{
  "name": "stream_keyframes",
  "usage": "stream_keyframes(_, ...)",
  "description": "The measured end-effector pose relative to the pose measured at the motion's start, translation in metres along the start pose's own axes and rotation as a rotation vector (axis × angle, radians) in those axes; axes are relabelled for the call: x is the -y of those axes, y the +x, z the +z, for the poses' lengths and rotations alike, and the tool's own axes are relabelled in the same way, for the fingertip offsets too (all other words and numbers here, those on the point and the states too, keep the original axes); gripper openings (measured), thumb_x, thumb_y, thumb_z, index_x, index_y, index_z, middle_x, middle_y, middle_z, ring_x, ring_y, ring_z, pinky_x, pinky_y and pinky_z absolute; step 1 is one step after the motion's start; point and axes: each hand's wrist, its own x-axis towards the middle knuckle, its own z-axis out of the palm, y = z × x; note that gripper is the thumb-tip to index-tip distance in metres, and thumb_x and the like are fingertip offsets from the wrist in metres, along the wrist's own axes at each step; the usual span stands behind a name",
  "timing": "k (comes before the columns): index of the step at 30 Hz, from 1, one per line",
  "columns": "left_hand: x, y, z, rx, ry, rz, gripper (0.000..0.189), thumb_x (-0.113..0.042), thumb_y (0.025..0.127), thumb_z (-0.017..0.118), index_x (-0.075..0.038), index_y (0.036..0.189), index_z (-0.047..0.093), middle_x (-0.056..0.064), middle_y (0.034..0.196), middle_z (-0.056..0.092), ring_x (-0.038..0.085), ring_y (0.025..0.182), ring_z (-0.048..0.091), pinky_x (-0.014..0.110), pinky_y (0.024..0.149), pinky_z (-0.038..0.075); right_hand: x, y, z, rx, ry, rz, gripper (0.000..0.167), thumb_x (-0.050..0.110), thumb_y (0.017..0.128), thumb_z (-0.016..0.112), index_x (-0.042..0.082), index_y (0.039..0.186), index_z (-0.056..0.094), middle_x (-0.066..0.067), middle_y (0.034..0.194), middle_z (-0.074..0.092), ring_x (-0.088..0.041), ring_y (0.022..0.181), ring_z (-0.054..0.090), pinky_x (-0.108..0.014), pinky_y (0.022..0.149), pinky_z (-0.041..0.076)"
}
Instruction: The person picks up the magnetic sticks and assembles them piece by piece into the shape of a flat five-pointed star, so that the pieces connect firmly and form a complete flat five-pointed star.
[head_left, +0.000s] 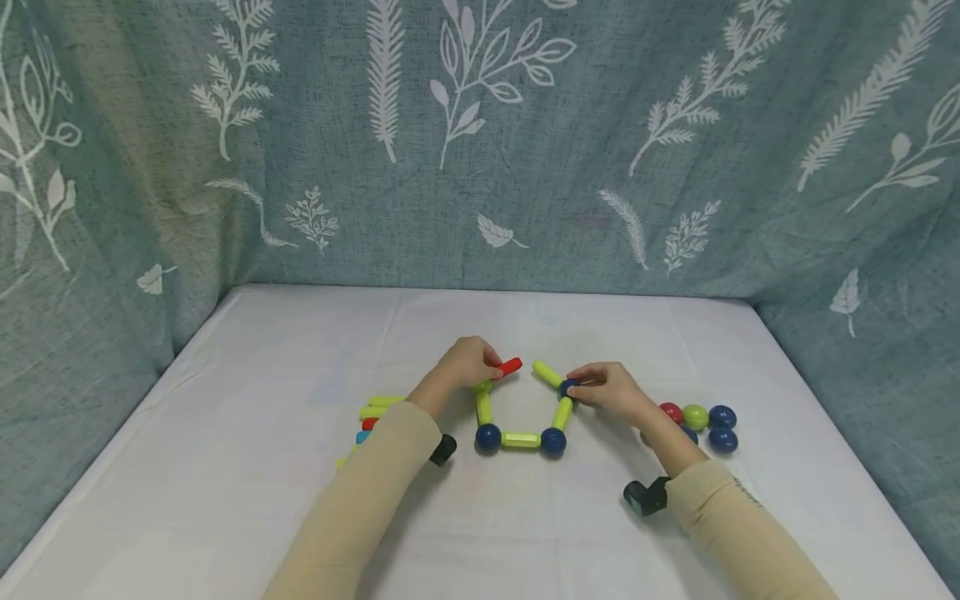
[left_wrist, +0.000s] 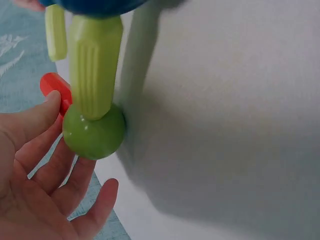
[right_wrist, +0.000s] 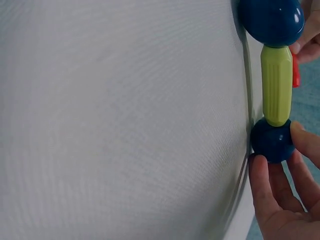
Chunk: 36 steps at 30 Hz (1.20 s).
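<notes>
My left hand (head_left: 465, 363) pinches a red magnetic rod (head_left: 512, 366) between thumb and finger, at the far left of a partly joined ring. In the left wrist view the red rod's near end meets a green ball (left_wrist: 92, 136) joined to a yellow-green rod (left_wrist: 92, 65). My right hand (head_left: 611, 392) grips a dark blue ball (right_wrist: 272, 144) with thumb and fingertips. From that ball one yellow-green rod (head_left: 548, 373) points to the back left and another (head_left: 562, 413) runs forward. Two blue balls (head_left: 487, 438) with a rod (head_left: 521, 440) between them form the ring's near side.
Right of my right hand lie loose balls: a red one (head_left: 672, 412), a green one (head_left: 696, 417) and several blue ones (head_left: 723, 440). Loose rods (head_left: 385, 402) lie left, partly behind my left forearm. A patterned curtain (head_left: 480, 208) hangs behind the white table (head_left: 315, 333).
</notes>
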Motion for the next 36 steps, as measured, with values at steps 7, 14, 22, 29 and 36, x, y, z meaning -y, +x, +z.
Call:
stream_keyframes(7,-0.001,0.0,0.002,0.021,0.035,-0.008,0.02,-0.017,0.085,0.065,-0.006,0.102,0.068,0.005,0.097,0.064,0.015,0.083,0.054,0.027,0.075,0.046,0.001,0.0,0.0,0.001,-0.002,0.007,0.033,0.015,0.086,0.063,0.0,0.115,0.06,-0.018,0.114,0.059,-0.026,0.099,0.059,-0.034,0.078,0.049)
stream_keyframes(14,0.003,-0.01,-0.004,0.051,0.012,0.036,0.028,-0.007,0.08,0.063,-0.007,0.108,0.066,0.006,0.108,0.062,0.02,0.1,0.055,0.033,0.085,0.046,-0.001,0.0,-0.002,0.019,-0.022,-0.028,0.033,0.016,0.087,0.063,0.001,0.115,0.059,-0.017,0.115,0.058,-0.028,0.102,0.057,-0.035,0.078,0.049)
stream_keyframes(22,0.009,-0.017,0.001,-0.034,-0.047,0.088,0.026,-0.005,0.082,0.064,-0.002,0.107,0.067,0.008,0.103,0.065,0.017,0.089,0.056,0.028,0.077,0.048,-0.003,-0.002,-0.005,0.025,-0.054,-0.074,0.031,0.014,0.087,0.062,0.002,0.115,0.06,-0.016,0.116,0.058,-0.029,0.102,0.057,-0.035,0.079,0.049)
stream_keyframes(29,0.01,-0.021,0.004,-0.071,-0.082,0.072,0.025,-0.004,0.083,0.062,-0.001,0.108,0.066,0.008,0.101,0.065,0.014,0.079,0.052,0.025,0.07,0.046,-0.006,-0.01,-0.013,0.025,-0.039,-0.137,0.034,0.013,0.087,0.062,0.0,0.118,0.058,-0.018,0.119,0.057,-0.031,0.105,0.057,-0.038,0.083,0.048)
stream_keyframes(36,0.013,-0.023,0.006,-0.079,-0.096,0.071,0.025,-0.005,0.085,0.061,-0.001,0.109,0.066,0.008,0.1,0.064,0.015,0.078,0.05,0.026,0.069,0.045,-0.023,-0.034,-0.042,-0.105,-0.019,-0.21,0.034,0.017,0.088,0.062,-0.003,0.115,0.059,-0.019,0.115,0.059,-0.031,0.102,0.059,-0.035,0.081,0.049)
